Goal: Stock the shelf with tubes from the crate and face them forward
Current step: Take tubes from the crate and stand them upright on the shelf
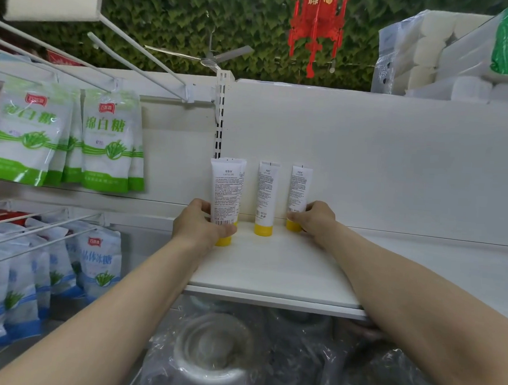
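- Both hands are up on the shelf [271, 270] now, and the left hand [199, 223] is wrapped round the base of the left tube [225, 195], fingers closed on it just above its yellow cap.
- Over to the right hand [315, 218]: fingers pinched on the bottom of the right tube [299, 192], at its cap.
- Between those two stands the middle tube [266, 197], untouched, cap down, a little left of the right tube and close to the back panel [382, 158].
- Behind the left tube another tube just peeks out; I cannot tell how it is turned.
- All three tubes in sight show fine print and barcodes, so this looks like the facing step: placed, but backs to the shopper.
- Next move, by my reading: twist each held tube on its cap until the front panel faces out, keeping it upright, then line it up with the middle tube.
- No crate in sight from here.
- Left of the left tube, beyond the shelf edge, sugar bags [107, 141] hang on hooks.
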